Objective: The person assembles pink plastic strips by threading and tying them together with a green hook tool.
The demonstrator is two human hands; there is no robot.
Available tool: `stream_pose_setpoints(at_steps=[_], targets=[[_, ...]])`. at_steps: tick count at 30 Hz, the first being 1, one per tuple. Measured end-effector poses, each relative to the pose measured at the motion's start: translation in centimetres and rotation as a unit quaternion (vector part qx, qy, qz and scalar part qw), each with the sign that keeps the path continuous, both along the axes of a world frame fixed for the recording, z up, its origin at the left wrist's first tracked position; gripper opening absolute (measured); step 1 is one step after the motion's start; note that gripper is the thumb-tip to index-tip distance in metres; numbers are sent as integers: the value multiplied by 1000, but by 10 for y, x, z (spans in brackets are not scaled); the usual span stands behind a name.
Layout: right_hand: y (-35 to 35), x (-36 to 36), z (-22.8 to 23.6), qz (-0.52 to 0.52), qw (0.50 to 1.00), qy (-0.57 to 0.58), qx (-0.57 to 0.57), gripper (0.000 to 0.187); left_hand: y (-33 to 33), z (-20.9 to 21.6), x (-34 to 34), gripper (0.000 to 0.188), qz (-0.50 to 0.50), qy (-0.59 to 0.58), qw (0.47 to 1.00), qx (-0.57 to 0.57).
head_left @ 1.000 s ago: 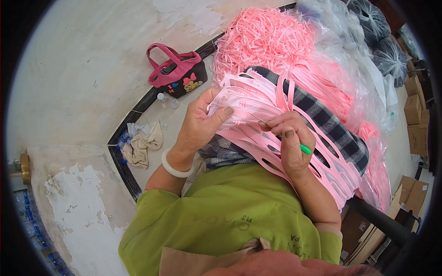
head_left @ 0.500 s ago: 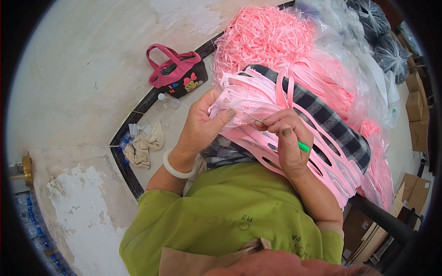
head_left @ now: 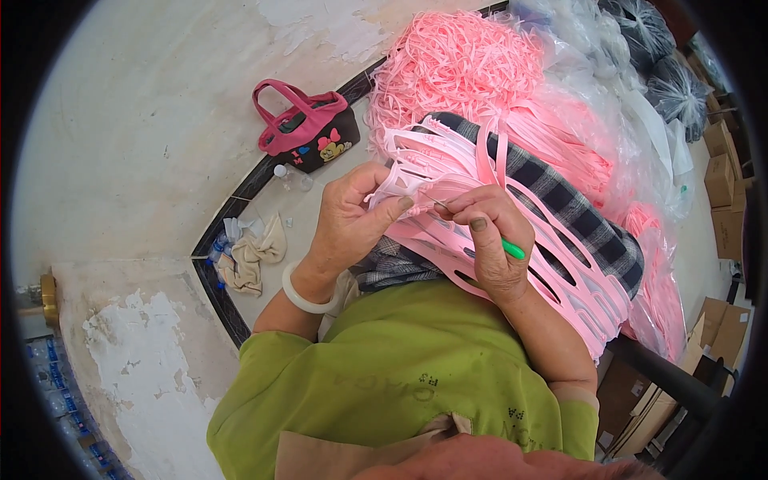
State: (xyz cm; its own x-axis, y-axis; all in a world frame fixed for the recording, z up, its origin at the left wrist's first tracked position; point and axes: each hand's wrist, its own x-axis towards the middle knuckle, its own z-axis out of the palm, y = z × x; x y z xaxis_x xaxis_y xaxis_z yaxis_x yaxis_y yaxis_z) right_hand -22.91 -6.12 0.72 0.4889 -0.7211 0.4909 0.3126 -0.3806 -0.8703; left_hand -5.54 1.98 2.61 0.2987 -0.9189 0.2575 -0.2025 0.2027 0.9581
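Across my lap lies a stack of soft pink strap pieces (head_left: pixel 552 272) with long slots, resting on dark plaid cloth (head_left: pixel 560 188). My left hand (head_left: pixel 352 210) pinches the edge of a paler pink strap piece (head_left: pixel 422 182), thumb on top. A green-handled pick (head_left: pixel 513 249) with a thin metal shaft is gripped in my right hand (head_left: pixel 498 240). Its tip points left at the pale piece, close to my left thumb; whether it touches cannot be made out. A white bangle (head_left: pixel 306 291) circles my left wrist.
Beyond my lap are a heap of thin pink strips (head_left: pixel 460 64) and clear plastic bags (head_left: pixel 588 56). A black and pink handbag (head_left: pixel 308 128), a clear bottle (head_left: pixel 293 177) and crumpled cloth (head_left: pixel 258 254) lie left. Cardboard boxes (head_left: pixel 724 208) stand right.
My right hand and the pick have moved slightly left, and the pick's tip is nearer my left thumb. My left hand has shifted a little, still pinching the pale strap piece.
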Motion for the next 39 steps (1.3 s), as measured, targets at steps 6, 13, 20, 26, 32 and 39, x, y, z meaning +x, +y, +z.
stream_pose_setpoints(at_steps=[6, 13, 20, 26, 32, 39], targets=[[-4, 5, 2, -11, 996, 22, -87, 9, 4, -2, -5, 8, 10, 0, 1000, 24], [-32, -12, -6, -88, 978, 92, -168, 7, 8, 3, -2, 8, -23, 104, 994, 20], [-50, -29, 3, -7, 992, 80, 96, 24, 3, 3, 4, 17, -61, 187, 980, 36], [-53, -38, 59, 10, 994, 65, 87, 29, -8, 4, 2, 24, -69, 190, 979, 36], [-41, 6, 29, -3, 972, 167, -163, 13, -16, 10, -7, 27, -82, 172, 980, 47], [-54, 5, 35, 140, 948, 285, -35, 14, -27, 1, -2, 36, -97, 112, 986, 76]])
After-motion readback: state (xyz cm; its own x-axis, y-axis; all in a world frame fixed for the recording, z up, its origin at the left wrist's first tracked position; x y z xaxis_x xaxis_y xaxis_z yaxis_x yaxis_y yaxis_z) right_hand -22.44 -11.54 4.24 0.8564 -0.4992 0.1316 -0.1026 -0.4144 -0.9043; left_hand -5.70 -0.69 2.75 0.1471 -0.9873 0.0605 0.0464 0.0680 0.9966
